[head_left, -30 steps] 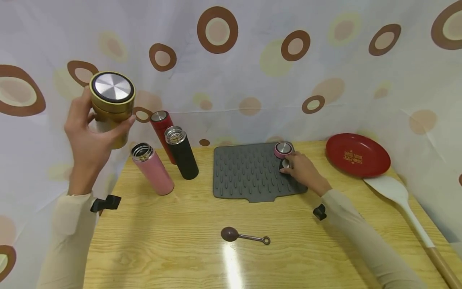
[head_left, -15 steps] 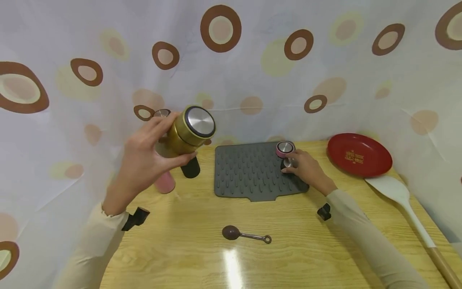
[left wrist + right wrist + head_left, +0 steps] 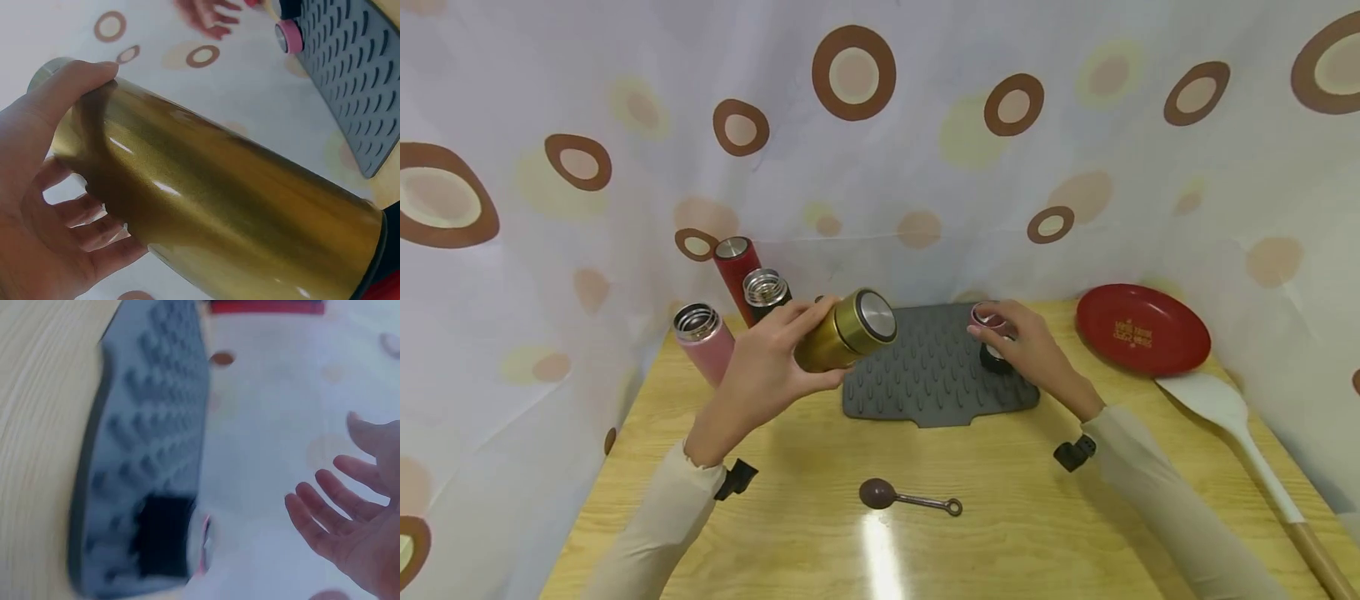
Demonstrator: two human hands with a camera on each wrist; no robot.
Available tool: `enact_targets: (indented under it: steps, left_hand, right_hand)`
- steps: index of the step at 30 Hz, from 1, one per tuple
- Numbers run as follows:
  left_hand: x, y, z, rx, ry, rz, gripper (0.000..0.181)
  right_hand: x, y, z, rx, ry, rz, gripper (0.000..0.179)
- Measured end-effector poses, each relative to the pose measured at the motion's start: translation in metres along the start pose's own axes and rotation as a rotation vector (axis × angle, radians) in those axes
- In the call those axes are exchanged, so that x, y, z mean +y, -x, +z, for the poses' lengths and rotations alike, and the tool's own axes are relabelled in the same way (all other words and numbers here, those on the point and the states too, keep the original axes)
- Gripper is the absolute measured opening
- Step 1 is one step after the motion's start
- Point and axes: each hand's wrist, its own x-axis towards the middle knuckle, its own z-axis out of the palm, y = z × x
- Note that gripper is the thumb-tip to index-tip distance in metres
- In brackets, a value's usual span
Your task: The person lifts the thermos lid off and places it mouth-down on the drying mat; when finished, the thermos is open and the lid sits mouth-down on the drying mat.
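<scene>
My left hand (image 3: 760, 367) grips a gold thermos (image 3: 823, 346), lid on, and holds it tilted above the table with the lid toward the right. In the left wrist view the thumb lies over the gold body (image 3: 206, 187) near the lid end. My right hand (image 3: 1037, 354) hovers over the right side of a grey ribbed mat (image 3: 917, 375). It holds nothing; its fingers are spread and loosely bent in the right wrist view. Below it on the mat stand a black lid (image 3: 995, 360) and a pink lid (image 3: 290, 36), the pink one partly hidden in the head view.
Behind the left hand stand an uncapped pink thermos (image 3: 703, 346), an uncapped black thermos (image 3: 766, 292) and a capped red thermos (image 3: 736, 271). A brown spoon (image 3: 877, 493) lies in front. At right are a red plate (image 3: 1142, 329) and a white spatula (image 3: 1225, 408).
The left hand has come down and to the right with the gold thermos, tipping it over. My right hand has lifted off the black lid, which stays on the mat.
</scene>
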Motion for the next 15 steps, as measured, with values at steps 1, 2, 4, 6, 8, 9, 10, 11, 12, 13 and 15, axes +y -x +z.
enact_targets:
  steps: [1,2,4,6,8,9,10,11,12,13,15]
  left_hand:
    - [0.001,0.000,0.004,-0.013,0.002,-0.003,0.079]
    - [0.001,0.000,0.007,-0.028,0.003,-0.007,0.080]
    - [0.002,0.002,0.016,-0.055,0.005,-0.017,0.081]
    - [0.002,0.002,0.024,-0.081,0.001,-0.023,0.081]
    - [0.002,0.002,0.032,-0.097,-0.022,-0.025,0.081]
    - [0.001,0.002,0.035,-0.101,-0.036,-0.025,0.080]
    - [0.002,0.002,0.039,-0.103,-0.052,-0.024,0.080]
    - [0.002,0.002,0.043,-0.102,-0.067,-0.019,0.079]
    - [0.002,0.002,0.046,-0.096,-0.087,-0.009,0.080]
    - [0.003,0.002,0.050,-0.087,-0.106,0.005,0.080]
    - [0.006,0.003,0.058,-0.064,-0.138,0.042,0.080]
  right_hand:
    - [-0.006,0.000,-0.001,0.003,-0.015,-0.008,0.034]
    - [-0.014,-0.001,-0.002,0.004,-0.036,-0.008,0.034]
    - [-0.029,-0.002,-0.003,0.010,-0.073,-0.015,0.034]
    - [-0.044,-0.002,-0.003,0.007,-0.148,-0.028,0.034]
    - [-0.058,-0.002,-0.003,-0.012,-0.241,-0.045,0.035]
    - [-0.064,-0.001,-0.003,-0.029,-0.280,-0.057,0.037]
    - [-0.070,0.000,-0.002,-0.051,-0.315,-0.065,0.038]
    - [-0.077,0.001,-0.002,-0.073,-0.345,-0.068,0.039]
    - [-0.083,0.002,-0.001,-0.097,-0.366,-0.071,0.041]
    - [-0.089,0.004,0.001,-0.119,-0.372,-0.070,0.044]
    - [-0.100,0.007,0.005,-0.159,-0.383,-0.055,0.050]
